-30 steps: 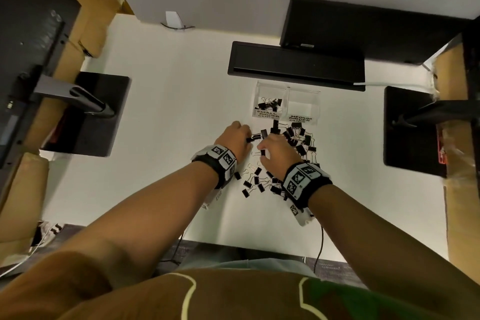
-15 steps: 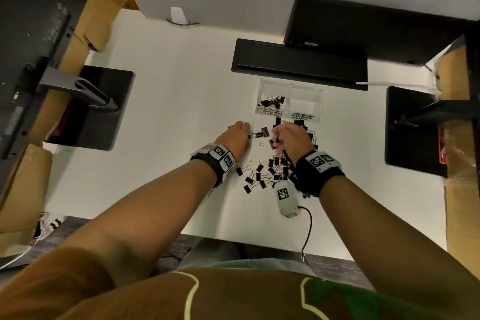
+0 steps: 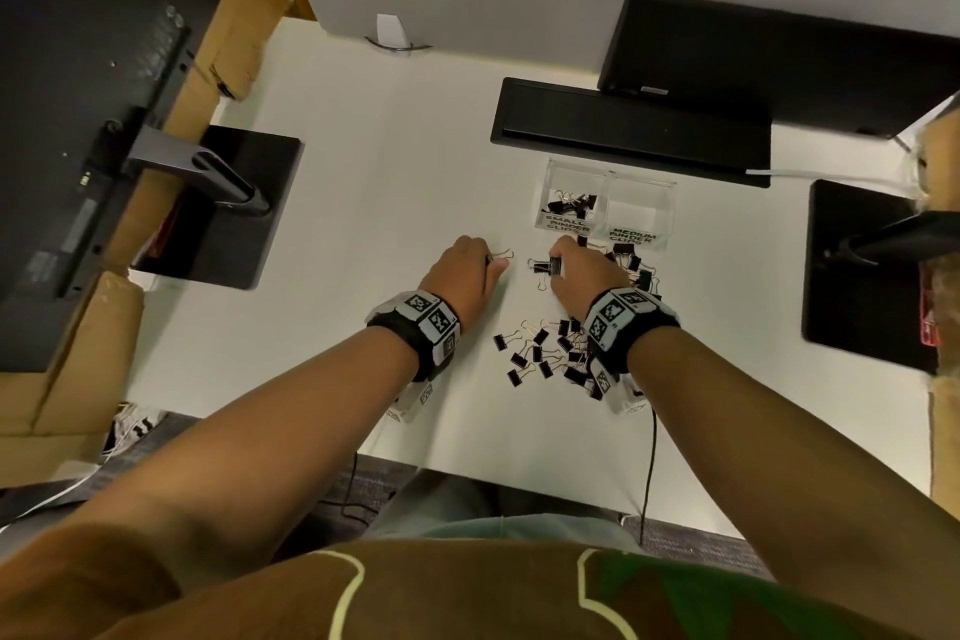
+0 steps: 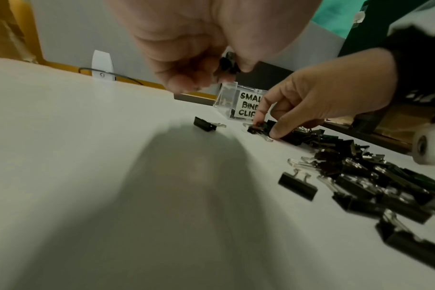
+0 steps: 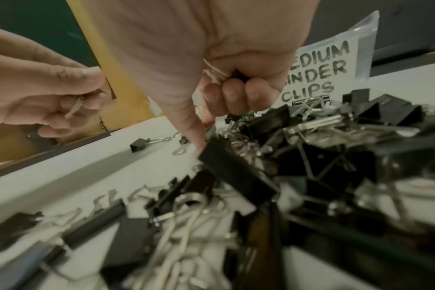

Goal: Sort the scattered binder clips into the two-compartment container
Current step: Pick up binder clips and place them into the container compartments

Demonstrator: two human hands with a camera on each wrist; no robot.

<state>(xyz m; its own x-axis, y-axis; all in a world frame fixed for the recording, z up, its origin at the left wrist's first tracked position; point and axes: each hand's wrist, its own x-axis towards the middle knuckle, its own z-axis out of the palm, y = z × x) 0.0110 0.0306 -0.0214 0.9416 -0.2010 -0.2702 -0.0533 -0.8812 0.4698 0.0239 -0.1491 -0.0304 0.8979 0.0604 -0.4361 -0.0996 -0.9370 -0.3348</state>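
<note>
Your left hand (image 3: 470, 270) pinches one small binder clip (image 4: 227, 62). Your right hand (image 3: 582, 276) palms clips (count unclear), pinching another at the scattered clips (image 3: 550, 348) mid-table; container (image 3: 608, 203) toward the table's far edge: small side partly stocked, medium bare.

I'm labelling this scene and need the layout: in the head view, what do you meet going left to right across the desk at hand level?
Black monitor base → left hand → lone black binder clip → right hand → second black monitor base.
</note>
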